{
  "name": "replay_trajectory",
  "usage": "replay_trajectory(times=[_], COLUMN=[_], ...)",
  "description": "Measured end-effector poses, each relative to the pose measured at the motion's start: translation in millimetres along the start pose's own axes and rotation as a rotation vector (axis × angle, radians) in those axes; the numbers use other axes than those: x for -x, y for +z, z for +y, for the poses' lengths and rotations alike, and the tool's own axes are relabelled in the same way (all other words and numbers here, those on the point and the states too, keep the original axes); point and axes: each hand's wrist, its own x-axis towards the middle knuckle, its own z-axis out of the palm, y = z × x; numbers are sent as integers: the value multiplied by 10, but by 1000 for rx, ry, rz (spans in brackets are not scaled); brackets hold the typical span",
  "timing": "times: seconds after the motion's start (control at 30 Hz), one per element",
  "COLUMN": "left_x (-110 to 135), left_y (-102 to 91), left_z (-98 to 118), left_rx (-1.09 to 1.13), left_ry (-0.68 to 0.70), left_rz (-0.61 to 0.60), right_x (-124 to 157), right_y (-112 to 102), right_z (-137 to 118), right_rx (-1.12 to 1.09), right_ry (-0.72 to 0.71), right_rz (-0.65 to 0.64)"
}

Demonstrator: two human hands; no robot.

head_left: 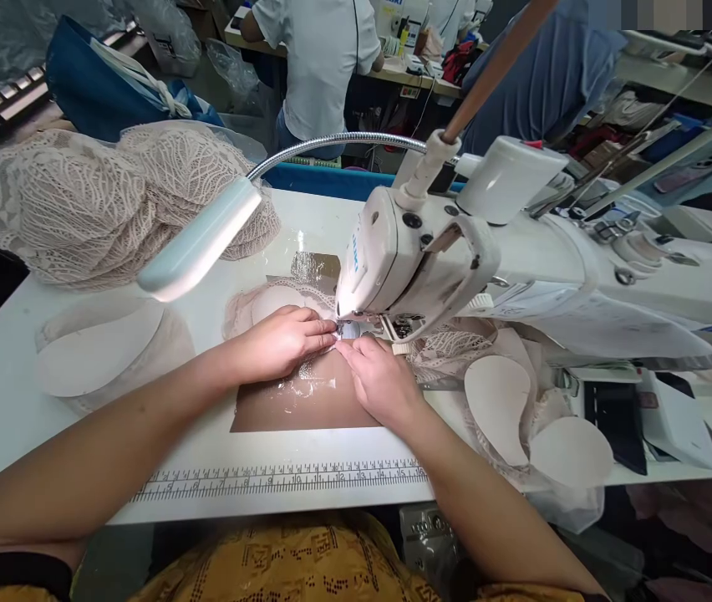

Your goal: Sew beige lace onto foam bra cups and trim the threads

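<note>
A white sewing machine (419, 251) stands over the table, its needle area lit. Just left of the needle, my left hand (284, 341) presses down on a pale pink lace piece with a foam bra cup (276, 303), fingers together at the presser foot. My right hand (381, 376) is closed at the right side of the foot, thumb and forefinger pinching the edge of the same lace fabric. The exact stitch point is mostly covered by my fingers. Beneath both hands lies a brown sheet (293, 407) partly covered with shiny clear tape.
A large lace stack (80, 205) fills the back left. Cut pale cups (102, 351) lie at left, and more cup pieces (500, 405) at right. A lamp (202, 242) hangs over the table; a printed ruler (287, 481) runs along its front edge. Other people sit beyond.
</note>
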Motion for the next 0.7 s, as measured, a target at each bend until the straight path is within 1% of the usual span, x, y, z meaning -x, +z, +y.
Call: replay_trajectory(times=[0.2,0.33,0.53,0.6,0.7], left_x=[-40,-51,-53,-42,-12], left_y=[9,3,-8,-47,-157], left_z=[-95,-88,-72,-51,24], left_rx=[-14,-47,-78,-110,-164], left_ry=[-17,-38,-71,-115,-234], left_rz=[28,18,-3,-11,-46], right_x=[-5,6,-2,-2,5], right_y=[73,91,83,85,84], right_z=[40,58,66,72,84], right_rx=[-95,-167,-205,-234,-290], right_ry=[39,48,52,46,45], right_rz=[71,112,130,148,184])
